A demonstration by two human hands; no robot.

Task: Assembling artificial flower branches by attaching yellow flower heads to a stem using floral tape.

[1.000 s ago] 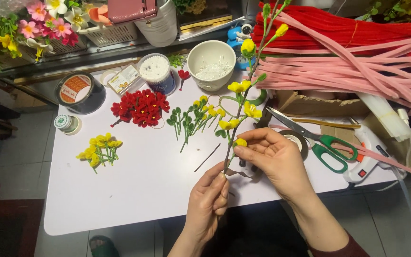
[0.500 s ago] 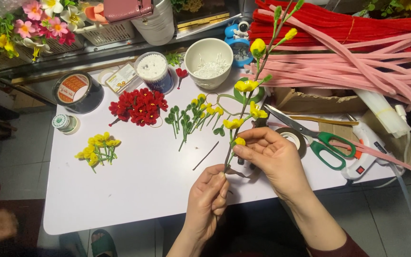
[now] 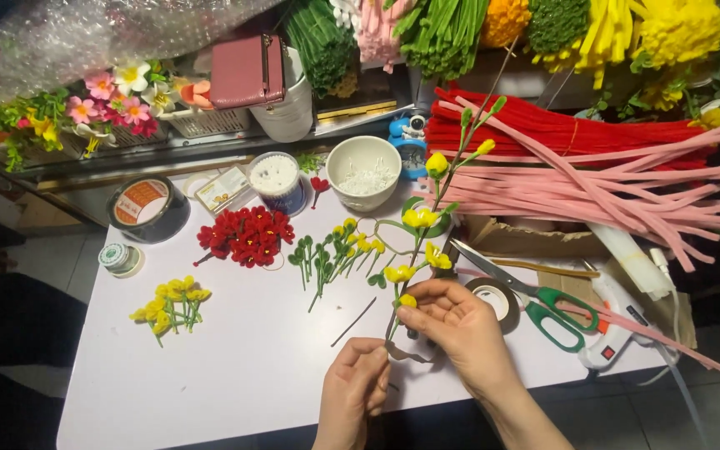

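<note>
Both hands bind the flower stem: right hand fingers pinch it below the yellow blooms, left hand fingers pinch its lower end; next calls for steady twisting.

The counter is white with a matte top. Taking the white bowl as landmark: a white-lidded tub stands just beside it toward the left edge, with a small flat box and a roll of dark tape beyond. Nearer the front edge from the bowl lie a cluster of red flowers, a bunch of green stems with yellow buds, a loose dark wire, yellow flowers, and a small round container. Toward the right edge rest green-handled scissors, a tape ring and a glue gun.
</note>
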